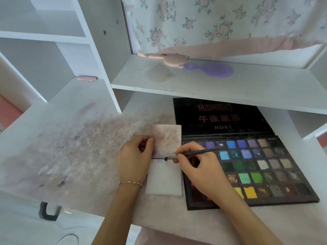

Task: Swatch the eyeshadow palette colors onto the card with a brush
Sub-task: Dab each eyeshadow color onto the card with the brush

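Note:
A white card (pixel 164 181) lies on the desk left of the open black eyeshadow palette (pixel 265 167). A smudged second card (pixel 168 138) overlaps its top edge. My left hand (pixel 134 156) pinches that smudged card by its left side. My right hand (pixel 200 163) grips a thin dark brush (pixel 196 153), its tip touching the white card just under the smudged card's lower edge. Small purple marks (pixel 159 161) sit on the white card beside the tip. My right hand hides part of the palette's left columns.
The desk top (pixel 79 147) left of the cards is dusted with pinkish powder. A low shelf (pixel 212 80) overhangs the palette lid and carries a pink brush (pixel 169 59) and a purple brush (pixel 212 68). A dark clamp (pixel 48 212) hangs at the desk's front edge.

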A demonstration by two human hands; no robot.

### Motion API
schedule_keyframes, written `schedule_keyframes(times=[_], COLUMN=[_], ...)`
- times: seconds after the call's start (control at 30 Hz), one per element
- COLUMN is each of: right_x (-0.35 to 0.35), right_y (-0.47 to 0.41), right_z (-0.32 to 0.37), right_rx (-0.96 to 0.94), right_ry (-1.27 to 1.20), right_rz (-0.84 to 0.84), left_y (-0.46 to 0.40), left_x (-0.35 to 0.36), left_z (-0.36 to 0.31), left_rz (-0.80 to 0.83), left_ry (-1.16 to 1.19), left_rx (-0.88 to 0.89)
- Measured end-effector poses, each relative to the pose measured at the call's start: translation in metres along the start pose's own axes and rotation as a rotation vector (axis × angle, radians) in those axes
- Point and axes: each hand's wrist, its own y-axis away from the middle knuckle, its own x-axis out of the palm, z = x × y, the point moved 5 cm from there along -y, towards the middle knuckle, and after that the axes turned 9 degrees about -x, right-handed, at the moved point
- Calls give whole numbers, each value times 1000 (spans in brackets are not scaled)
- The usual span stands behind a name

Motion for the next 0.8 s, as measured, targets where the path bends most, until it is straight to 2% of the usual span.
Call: schedule_keyframes(times=[0.8], right_x=[4], right_y=[-2], right_z=[-3], right_rx=[-13], right_ry=[125], right_rz=[57], left_y=[1], left_x=[0], left_z=[-1], left_rz=[5], left_ry=[-16], left_rx=[3])
